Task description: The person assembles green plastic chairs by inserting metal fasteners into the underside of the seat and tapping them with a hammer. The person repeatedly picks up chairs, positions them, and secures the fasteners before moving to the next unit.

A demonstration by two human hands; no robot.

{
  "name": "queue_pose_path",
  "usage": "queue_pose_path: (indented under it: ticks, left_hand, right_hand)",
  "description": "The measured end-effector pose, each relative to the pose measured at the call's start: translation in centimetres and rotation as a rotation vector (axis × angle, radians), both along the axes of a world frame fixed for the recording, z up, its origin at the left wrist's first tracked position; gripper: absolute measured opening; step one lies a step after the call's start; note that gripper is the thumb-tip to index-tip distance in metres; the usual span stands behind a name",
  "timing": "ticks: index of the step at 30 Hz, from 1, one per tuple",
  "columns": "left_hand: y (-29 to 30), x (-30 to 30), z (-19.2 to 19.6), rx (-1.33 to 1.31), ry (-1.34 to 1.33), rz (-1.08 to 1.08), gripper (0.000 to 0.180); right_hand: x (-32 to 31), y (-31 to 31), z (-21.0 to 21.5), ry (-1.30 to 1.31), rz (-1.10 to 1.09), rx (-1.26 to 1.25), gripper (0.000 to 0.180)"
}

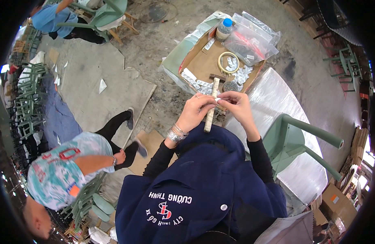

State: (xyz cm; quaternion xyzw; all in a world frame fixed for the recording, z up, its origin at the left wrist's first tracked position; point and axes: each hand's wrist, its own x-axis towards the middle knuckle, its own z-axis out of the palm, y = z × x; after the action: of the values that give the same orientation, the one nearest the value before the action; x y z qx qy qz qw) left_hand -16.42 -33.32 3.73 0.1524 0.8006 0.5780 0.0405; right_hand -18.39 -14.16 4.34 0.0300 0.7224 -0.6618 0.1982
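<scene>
My left hand (pixel 192 110) and my right hand (pixel 237 106) meet fingertip to fingertip in front of me. Between them is a small white piece (pixel 217 99), too small to tell its kind, pinched by the fingers of both. Directly beneath the fingers runs a hammer (pixel 210 118) with a pale wrapped handle, its dark head lying inside a shallow cardboard box (pixel 200 53). Beside the hammer's head sit a round tub of small metal parts (pixel 230 86) and several white packets (pixel 242 75). A roll of yellowish tape (pixel 221 61) lies farther in the box.
A blue-capped bottle (pixel 225 28) and clear plastic bags (pixel 252 40) fill the box's far side. To the right, a green chair (pixel 285 142) rests on a plastic-wrapped surface (pixel 273 93). At left, one person (pixel 65 166) bends forward; another person (pixel 53 20) is by chairs farther off.
</scene>
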Motion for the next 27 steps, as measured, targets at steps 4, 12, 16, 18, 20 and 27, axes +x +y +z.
queue_pose_path:
  ticks: [4, 12, 16, 18, 20, 27]
  left_hand:
    - [-0.5, 0.3, 0.3, 0.225, -0.110, 0.178, 0.014]
    - [-0.7, -0.1, 0.7, 0.204, -0.141, 0.200, 0.012]
    - [-0.7, -0.2, 0.0, 0.165, -0.171, 0.221, 0.009]
    - [-1.0, -0.2, -0.8, 0.184, -0.234, 0.158, 0.010]
    - [-1.4, -0.3, -1.8, 0.184, -0.304, 0.118, 0.011]
    - [-2.7, -3.4, -3.8, 0.443, -0.549, 0.078, 0.017]
  right_hand:
    - [0.8, 0.3, 1.2, -0.049, -0.148, -0.158, 0.014]
    - [2.7, 0.4, 2.7, -0.069, -0.288, -0.248, 0.013]
    - [3.6, 0.0, 1.3, 0.001, -0.301, -0.131, 0.012]
    - [4.1, -0.1, 1.2, -0.011, -0.317, -0.104, 0.012]
    - [4.9, -0.3, 0.4, 0.065, -0.340, -0.067, 0.015]
    - [7.1, -3.2, -2.6, -0.093, -0.317, 0.522, 0.043]
